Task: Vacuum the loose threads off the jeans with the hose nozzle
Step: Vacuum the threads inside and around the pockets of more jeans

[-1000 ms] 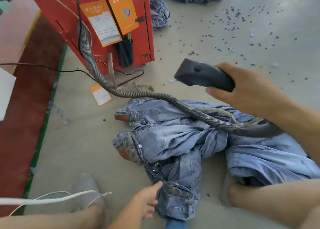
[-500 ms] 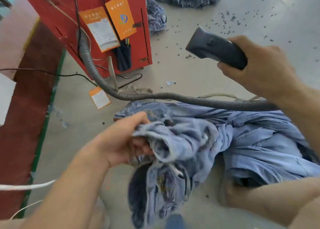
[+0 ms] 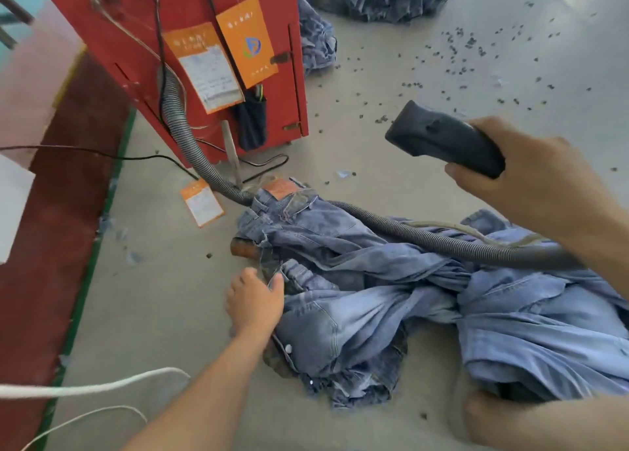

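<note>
My right hand (image 3: 531, 181) grips the hose nozzle (image 3: 442, 140), held in the air above the floor, far side of the jeans (image 3: 391, 300). Left hand (image 3: 255, 300) rests at the jeans' near-left edge, fingers loosely bent; whether they pinch denim, cannot tell. Jeans lie crumpled, the hose (image 3: 425, 232) draped across them. Risks: hose drag bunching the fabric; folds hiding threads; suction grabbing loose denim.

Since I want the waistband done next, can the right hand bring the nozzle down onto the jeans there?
Probably yes. The right hand holds the nozzle in the air above the jeans, with only open floor between; the hose lies slack across the denim.
</note>
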{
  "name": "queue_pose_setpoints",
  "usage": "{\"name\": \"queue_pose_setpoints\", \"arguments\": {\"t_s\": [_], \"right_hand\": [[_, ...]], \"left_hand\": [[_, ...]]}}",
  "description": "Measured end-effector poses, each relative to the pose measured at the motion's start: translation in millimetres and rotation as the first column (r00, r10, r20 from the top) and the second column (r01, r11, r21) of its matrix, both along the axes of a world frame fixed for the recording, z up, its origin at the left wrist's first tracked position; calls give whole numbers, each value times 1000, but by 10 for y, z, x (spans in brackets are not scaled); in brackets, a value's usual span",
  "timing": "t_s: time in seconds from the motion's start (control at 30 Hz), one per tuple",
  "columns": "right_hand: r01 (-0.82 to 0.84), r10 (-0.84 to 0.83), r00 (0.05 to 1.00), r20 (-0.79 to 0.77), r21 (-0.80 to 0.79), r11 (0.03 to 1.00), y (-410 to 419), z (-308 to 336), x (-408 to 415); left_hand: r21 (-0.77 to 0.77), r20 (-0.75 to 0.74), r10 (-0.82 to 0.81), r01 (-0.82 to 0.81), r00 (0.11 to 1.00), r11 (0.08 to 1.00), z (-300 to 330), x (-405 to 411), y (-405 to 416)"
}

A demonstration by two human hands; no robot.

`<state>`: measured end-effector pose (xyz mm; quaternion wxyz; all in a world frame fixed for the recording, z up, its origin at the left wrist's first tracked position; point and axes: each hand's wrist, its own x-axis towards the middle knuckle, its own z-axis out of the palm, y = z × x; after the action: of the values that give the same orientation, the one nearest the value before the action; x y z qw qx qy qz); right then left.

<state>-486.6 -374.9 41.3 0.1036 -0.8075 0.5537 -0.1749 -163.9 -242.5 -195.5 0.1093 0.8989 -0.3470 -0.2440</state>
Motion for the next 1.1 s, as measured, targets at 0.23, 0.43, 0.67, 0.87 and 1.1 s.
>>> {"name": "queue_pose_setpoints", "arguments": {"t_s": [0.23,0.43,0.67,0.87,1.1], "right_hand": [[-40,50,995,-87,110,993,-89,-276,141],[-86,101,991,-91,157,984,-109,-385,301],[-96,104,994,-43,156,983,-106,-241,441],[-17,8,995,103,85,996,33,66,300],[-116,98,983,156,109,987,263,155,79]], "left_hand": [[-184,-119,-170,146,978,972,-221,515,-993],[128,-307,-43,86,951,988,-360,949,-1296],[-47,80,-495,499,865,865,904,802,-1190],[-600,-571,-432,3,698,800,2590,568,-681],[54,-884,225,-389,409,920,2156,214,232]]}}
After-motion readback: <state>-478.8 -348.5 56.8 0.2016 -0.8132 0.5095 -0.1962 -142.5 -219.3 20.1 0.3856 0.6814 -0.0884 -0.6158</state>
